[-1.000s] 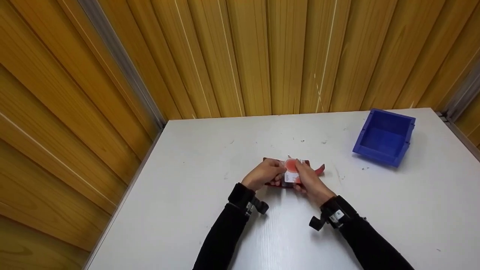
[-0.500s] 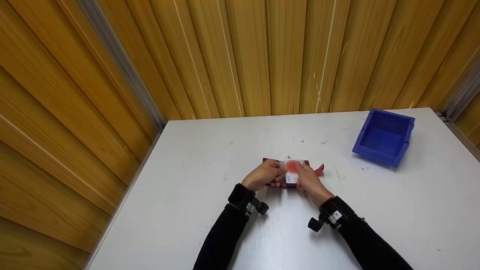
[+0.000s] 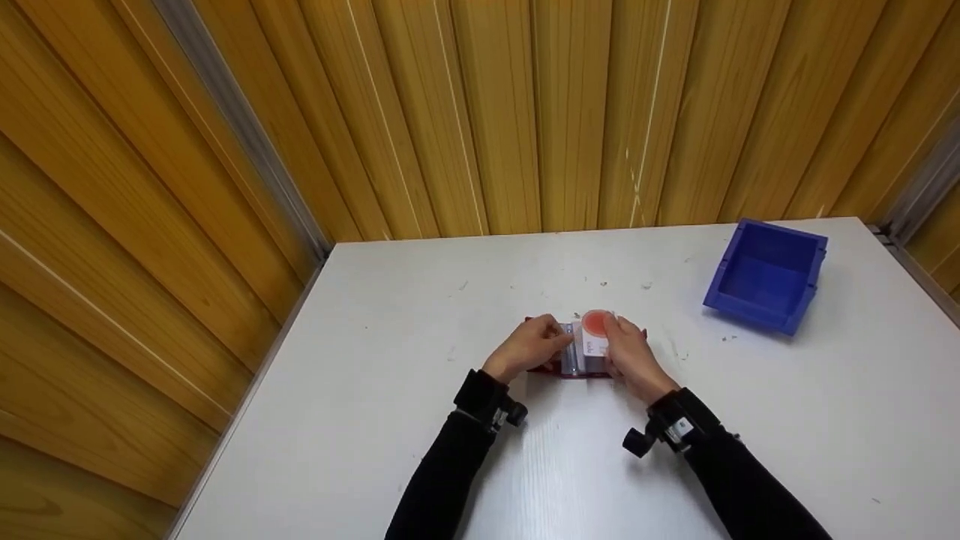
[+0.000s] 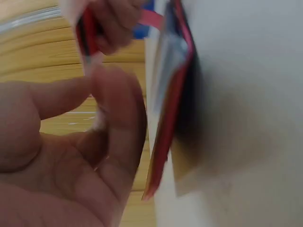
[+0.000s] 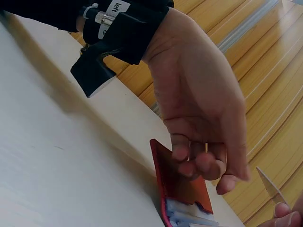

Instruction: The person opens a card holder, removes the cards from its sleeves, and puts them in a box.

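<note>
A red card wallet (image 5: pixel 177 177) lies spread on the white table with clear plastic sleeves (image 3: pixel 571 352) across its middle. My right hand (image 3: pixel 634 356) pinches a white card (image 3: pixel 595 343) with a red circle and holds it over the wallet's right side. My left hand (image 3: pixel 529 347) hovers at the wallet's left side, fingers loosely bent. In the left wrist view, my left hand (image 4: pixel 80 142) has thumb and index tips together, with a gap between them and the wallet (image 4: pixel 168 118); nothing shows between the tips. The card (image 5: pixel 271 185) is seen edge-on in the right wrist view.
A blue plastic bin (image 3: pixel 769 277) stands at the table's back right. Wood-grain panels (image 3: pixel 555 112) rise behind the table and along its left. Small marks dot the white tabletop (image 3: pixel 405 315). Both wrists carry black camera straps.
My right hand has shifted slightly right with the card, drawing it away from my left fingers. More of the clear sleeves now shows between the hands. My left hand has barely moved.
</note>
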Motion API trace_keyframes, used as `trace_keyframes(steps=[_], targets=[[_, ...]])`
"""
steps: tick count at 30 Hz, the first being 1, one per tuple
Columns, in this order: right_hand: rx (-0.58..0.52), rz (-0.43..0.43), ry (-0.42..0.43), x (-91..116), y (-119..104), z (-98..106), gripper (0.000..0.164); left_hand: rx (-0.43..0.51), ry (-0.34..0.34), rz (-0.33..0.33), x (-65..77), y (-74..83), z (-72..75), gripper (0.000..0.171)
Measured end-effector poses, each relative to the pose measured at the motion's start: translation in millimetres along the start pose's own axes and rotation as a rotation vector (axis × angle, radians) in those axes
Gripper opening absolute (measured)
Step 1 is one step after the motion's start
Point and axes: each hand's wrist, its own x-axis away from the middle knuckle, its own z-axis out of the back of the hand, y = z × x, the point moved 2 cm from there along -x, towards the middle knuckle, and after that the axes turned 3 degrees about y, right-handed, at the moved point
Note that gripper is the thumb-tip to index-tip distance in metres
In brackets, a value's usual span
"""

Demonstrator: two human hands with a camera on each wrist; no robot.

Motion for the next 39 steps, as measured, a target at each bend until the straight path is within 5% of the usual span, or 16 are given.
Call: trace_keyframes(steps=[4, 7, 13, 20, 27, 32, 36, 39], targets=[[0.061, 0.043, 0.016, -0.7, -5.6, 8.4, 0.039, -0.432, 0.105, -0.135, 0.7, -0.7, 1.8, 0.034], [0.081, 0.06, 0.016, -1.6, -11.7, 16.2, 0.037, -0.589, 0.123, -0.161, 2.1, -1.3, 2.1, 0.047], [0.072, 0.087, 0.049, -4.3, -30.4, 42.2, 0.037, -0.687, 0.115, -0.172, 6.5, -1.5, 5.0, 0.057], [0.088, 0.103, 0.191, -3.2, -59.4, 94.1, 0.041, -0.851, 0.075, -0.163, 9.0, -3.4, 8.1, 0.063], [-0.258, 0.095, 0.38, 11.5, -79.7, 165.6, 0.033, -0.953, 0.077, -0.191, 11.4, -2.7, 8.8, 0.064], [-0.427, 0.09, 0.452, 15.1, -80.4, 193.5, 0.022, -0.984, 0.079, -0.198, 11.7, -2.1, 8.2, 0.063], [-0.35, 0.113, 0.481, 8.5, -74.4, 199.3, 0.017, -0.991, 0.078, -0.195, 12.1, -3.1, 7.8, 0.062], [-0.135, 0.144, 0.528, -0.2, -65.2, 198.9, 0.017, -0.995, 0.075, -0.183, 12.9, -3.9, 7.5, 0.063]])
